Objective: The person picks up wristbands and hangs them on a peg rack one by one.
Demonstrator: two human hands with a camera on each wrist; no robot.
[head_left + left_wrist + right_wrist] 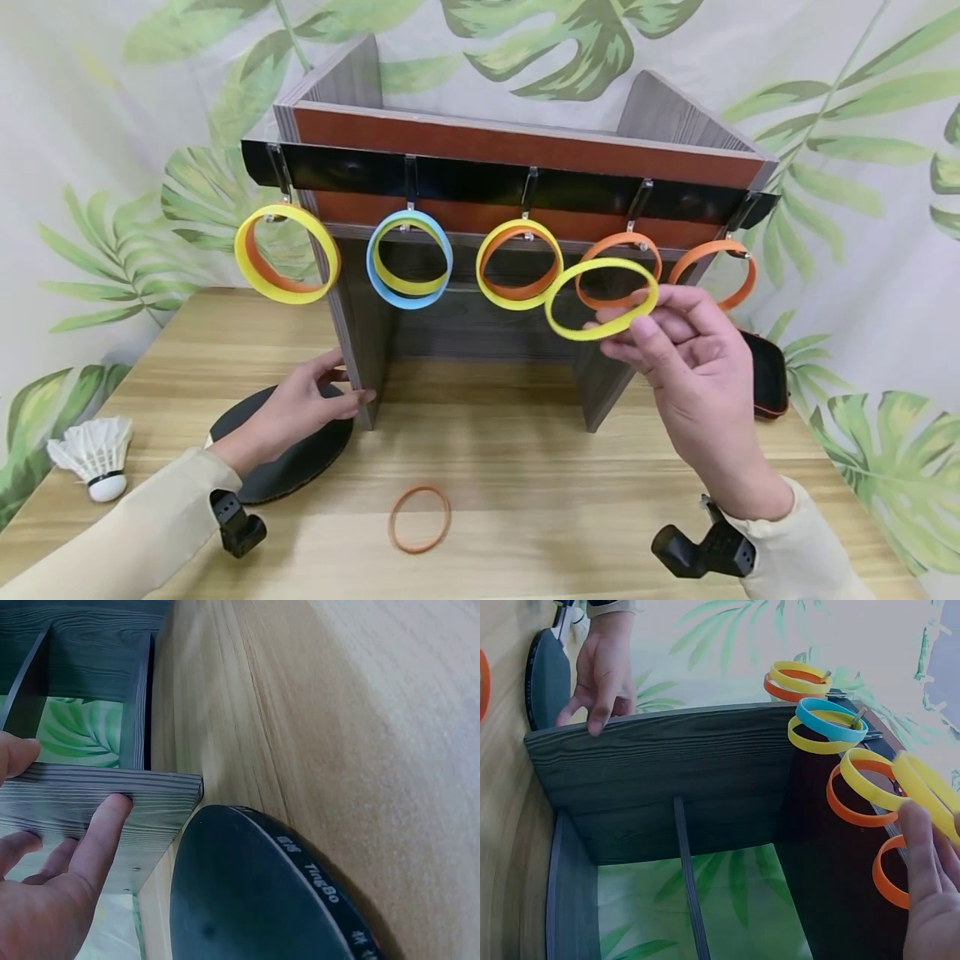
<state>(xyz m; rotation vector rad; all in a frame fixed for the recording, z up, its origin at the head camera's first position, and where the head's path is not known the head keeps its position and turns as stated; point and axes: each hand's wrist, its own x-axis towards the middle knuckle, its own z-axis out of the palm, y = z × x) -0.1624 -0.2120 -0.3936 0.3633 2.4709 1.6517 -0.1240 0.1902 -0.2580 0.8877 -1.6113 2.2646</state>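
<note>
My right hand (697,375) pinches a yellow silicone wristband (592,335) between thumb and fingers. It is raised in front of a row of hooks on a black bar (472,179), overlapping the fourth hook's orange wristband (618,239) in the head view. Yellow and orange wristbands (240,250) hang together on the leftmost hook, blue and yellow (371,258) on the second, yellow and orange (482,262) on the third. One orange wristband (750,283) hangs at far right. Low on the rack's left side panel (367,333), my left hand (300,408) grips the front edge.
A loose orange wristband (392,525) lies on the wooden table before the grey rack. Beside my left hand is a black table tennis paddle (300,467), with a shuttlecock (93,450) farther left. A black case (768,375) sits behind my right hand.
</note>
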